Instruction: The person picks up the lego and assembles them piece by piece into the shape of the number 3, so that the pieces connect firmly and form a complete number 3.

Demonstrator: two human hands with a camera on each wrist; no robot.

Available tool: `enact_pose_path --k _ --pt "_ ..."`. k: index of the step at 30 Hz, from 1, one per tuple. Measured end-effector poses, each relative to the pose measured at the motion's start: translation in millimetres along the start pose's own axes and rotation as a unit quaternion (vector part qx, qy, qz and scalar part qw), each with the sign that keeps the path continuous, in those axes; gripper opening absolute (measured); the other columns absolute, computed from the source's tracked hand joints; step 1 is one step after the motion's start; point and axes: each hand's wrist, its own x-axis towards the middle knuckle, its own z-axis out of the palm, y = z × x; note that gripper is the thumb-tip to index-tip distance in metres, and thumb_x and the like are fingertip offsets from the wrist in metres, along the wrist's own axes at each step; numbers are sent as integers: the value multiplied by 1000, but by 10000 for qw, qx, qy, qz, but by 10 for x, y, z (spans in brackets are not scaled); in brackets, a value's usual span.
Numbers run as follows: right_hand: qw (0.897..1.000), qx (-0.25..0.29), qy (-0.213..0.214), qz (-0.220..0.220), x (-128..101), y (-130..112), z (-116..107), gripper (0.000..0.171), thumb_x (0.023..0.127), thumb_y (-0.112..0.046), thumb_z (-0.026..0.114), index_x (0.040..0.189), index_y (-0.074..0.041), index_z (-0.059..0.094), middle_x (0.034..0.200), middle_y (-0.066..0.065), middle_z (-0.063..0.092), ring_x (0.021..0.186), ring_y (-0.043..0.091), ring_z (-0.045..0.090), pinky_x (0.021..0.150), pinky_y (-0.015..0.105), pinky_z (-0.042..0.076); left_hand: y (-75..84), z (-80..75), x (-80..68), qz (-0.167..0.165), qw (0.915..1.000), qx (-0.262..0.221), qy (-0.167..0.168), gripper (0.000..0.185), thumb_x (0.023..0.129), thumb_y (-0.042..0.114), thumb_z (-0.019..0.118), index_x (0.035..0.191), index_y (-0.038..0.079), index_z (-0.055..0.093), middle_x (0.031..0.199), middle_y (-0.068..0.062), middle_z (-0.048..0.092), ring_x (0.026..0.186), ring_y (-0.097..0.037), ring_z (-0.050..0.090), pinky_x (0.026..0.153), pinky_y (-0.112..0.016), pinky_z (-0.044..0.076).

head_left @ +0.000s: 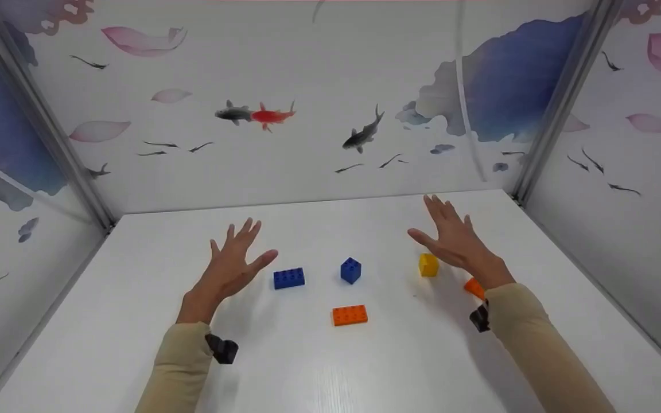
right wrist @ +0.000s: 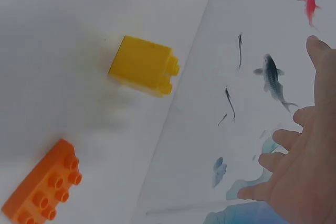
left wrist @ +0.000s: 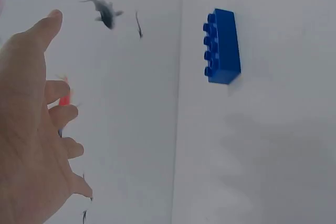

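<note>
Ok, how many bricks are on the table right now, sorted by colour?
Blue: 2, a long brick and a small cube brick
Orange: 2, one in the middle near the front and one partly hidden behind the right wrist
Yellow: 1
Total: 5 bricks; neither hand holds any.

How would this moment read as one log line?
left hand: open, above table | right hand: open, over yellow block | blue brick: untouched

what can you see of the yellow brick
The yellow brick is a small, squarish, glossy plastic block with round studs on top. It sits upright on the white table, nothing touching it. The right hand hovers open just above and beside it. An orange brick lies nearby, apart.
</note>
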Motion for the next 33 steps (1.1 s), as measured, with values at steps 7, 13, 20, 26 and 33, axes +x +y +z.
enact_pose_path --k 7,13,20,26,33 --pt "9977 671 52 58 -47 -131 109 95 94 -69 47 163 -19 5 170 14 -2 155 44 4 120 71 6 117 117 -104 106 9962 -809 293 82 95 55 59 160 18 26 168 -9 20 158 -35 8 124 -63 -3" --pt "9913 1250 410 -57 -76 -223 220 88 96 -57 57 162 -16 16 169 16 8 155 43 13 121 65 16 195 311 -140 176 9891 -1306 662 77 92 47 67 155 15 37 163 -12 34 154 -36 23 124 -60 16" --pt "9756 1938 999 -239 -111 -241 293 77 96 -40 65 158 -11 29 165 17 25 152 38 25 120 58 29 332 603 -199 128 9794 -1943 540 75 90 45 72 152 15 43 158 -12 43 149 -35 37 119 -56 33" --pt "9585 2536 1276 -264 -152 -209 310 73 96 -39 67 155 -12 35 161 15 33 149 36 32 119 54 34 391 765 -216 196 9694 -2417 371 72 90 43 72 150 15 45 155 -11 48 144 -34 44 115 -54 40" --pt "9404 3089 1396 -273 -116 -209 422 69 94 -40 69 152 -15 42 156 12 43 144 31 42 115 51 42 360 934 -185 108 9498 -3123 -114 74 89 48 71 150 14 45 144 -16 56 133 -36 55 106 -49 51"
